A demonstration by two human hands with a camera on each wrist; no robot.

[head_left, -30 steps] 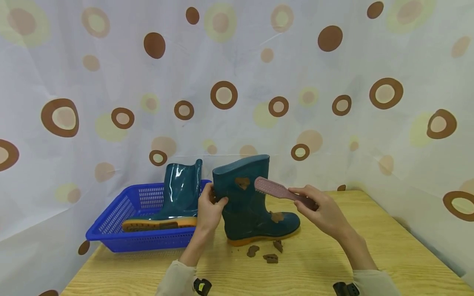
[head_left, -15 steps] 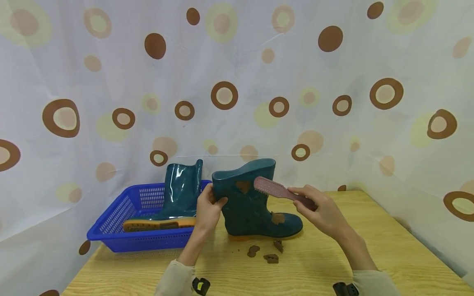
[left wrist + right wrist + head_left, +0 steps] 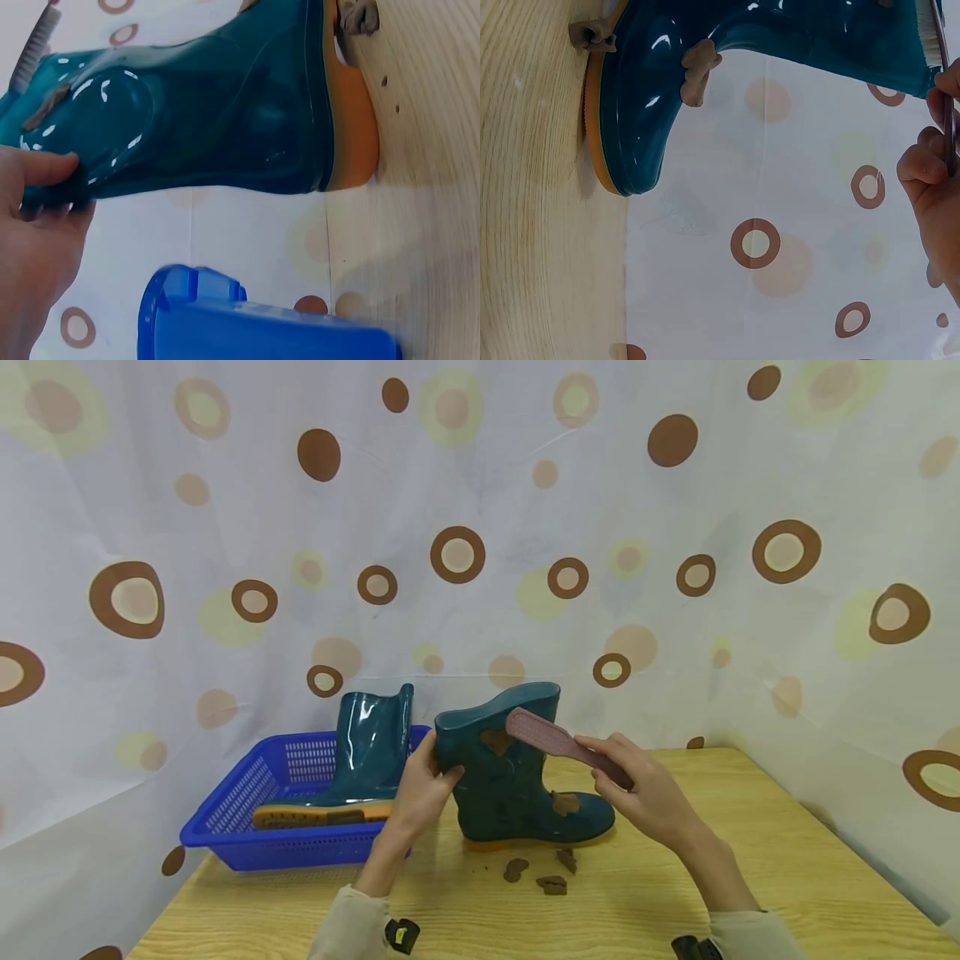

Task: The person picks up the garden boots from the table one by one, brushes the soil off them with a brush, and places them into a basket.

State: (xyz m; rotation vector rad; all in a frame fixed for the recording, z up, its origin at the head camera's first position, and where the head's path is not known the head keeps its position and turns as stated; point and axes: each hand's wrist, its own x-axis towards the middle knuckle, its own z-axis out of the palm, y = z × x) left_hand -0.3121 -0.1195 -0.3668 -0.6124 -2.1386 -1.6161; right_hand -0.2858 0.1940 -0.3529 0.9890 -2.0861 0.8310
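Note:
A dark green rubber boot (image 3: 502, 797) with an orange sole stands on the table, toe to the right. My left hand (image 3: 422, 789) grips the back of its shaft near the top, thumb on the near side. In my right hand (image 3: 647, 789) is the handle of a pinkish-brown scrubbing brush (image 3: 542, 732). Its pale bristles (image 3: 928, 36) face the boot's upper shaft; whether they touch it I cannot tell. One brown mud-like clump (image 3: 495, 742) sticks to the shaft beside the brush head. Another clump (image 3: 565, 803) clings to the top of the foot.
Left of the boot stands a blue plastic basket (image 3: 300, 852), holding a second green boot (image 3: 369, 747) with an orange sole. Loose brown pieces (image 3: 552, 885) lie on the wooden table (image 3: 675, 877) in front of the gripped boot. A dotted curtain (image 3: 510, 468) hangs behind.
The gripped boot has tilted, so more of its opening and less of its sole show. The brush has moved slightly up and left over the shaft. My left hand keeps its hold.

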